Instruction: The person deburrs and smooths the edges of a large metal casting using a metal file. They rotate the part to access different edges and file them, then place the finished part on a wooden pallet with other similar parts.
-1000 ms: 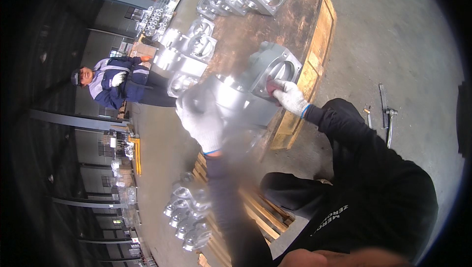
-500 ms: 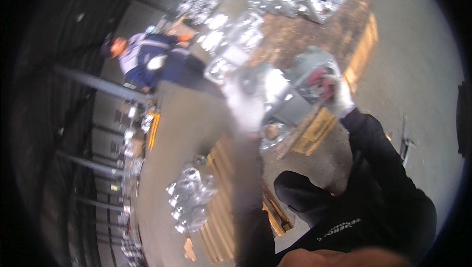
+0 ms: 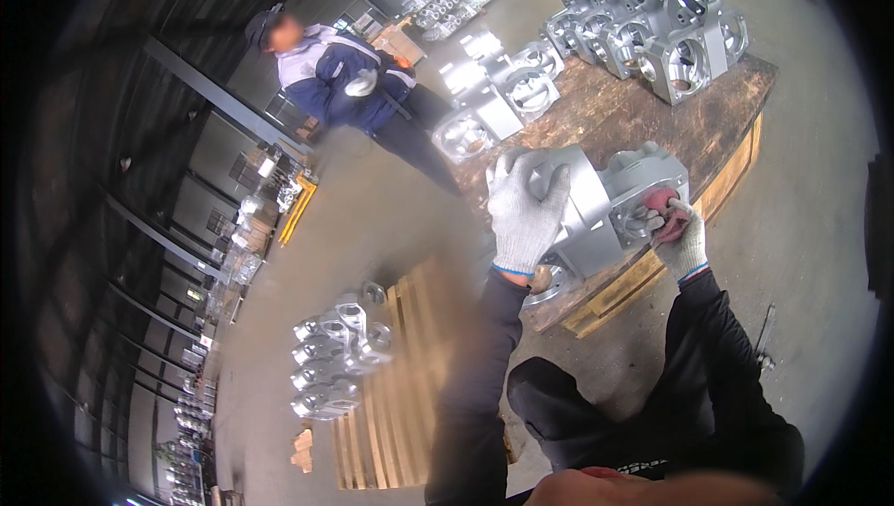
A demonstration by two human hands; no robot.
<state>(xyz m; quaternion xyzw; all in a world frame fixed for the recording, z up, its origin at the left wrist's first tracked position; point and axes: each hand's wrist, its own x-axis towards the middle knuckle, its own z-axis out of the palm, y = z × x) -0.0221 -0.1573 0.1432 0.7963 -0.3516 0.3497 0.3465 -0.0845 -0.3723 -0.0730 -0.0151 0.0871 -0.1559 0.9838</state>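
Observation:
A machined silver metal housing (image 3: 582, 203) with round bores lies on a worn brown wooden board in front of me. Over its left end is my left hand (image 3: 526, 213) in a white knit glove, thumb and fingers apart; whether it presses on the metal is hard to tell. My right hand (image 3: 682, 243), gloved alike, pinches a crumpled red cloth (image 3: 666, 215) at the mouth of the housing's right bore. Part of the bore is hidden behind the cloth and fingers.
More silver housings (image 3: 652, 31) stand along the board's (image 3: 605, 120) far side. At the left, several castings (image 3: 340, 357) sit beside a slatted wooden pallet (image 3: 400, 394). A person (image 3: 345, 87) in dark blue stands beyond the board. A tool (image 3: 765, 338) lies on the floor at right.
My left hand, blurred before, now shows clearly over the housing's left end. The right hand still has the cloth at the bore. The whole view has shifted, and the other person appears more upright.

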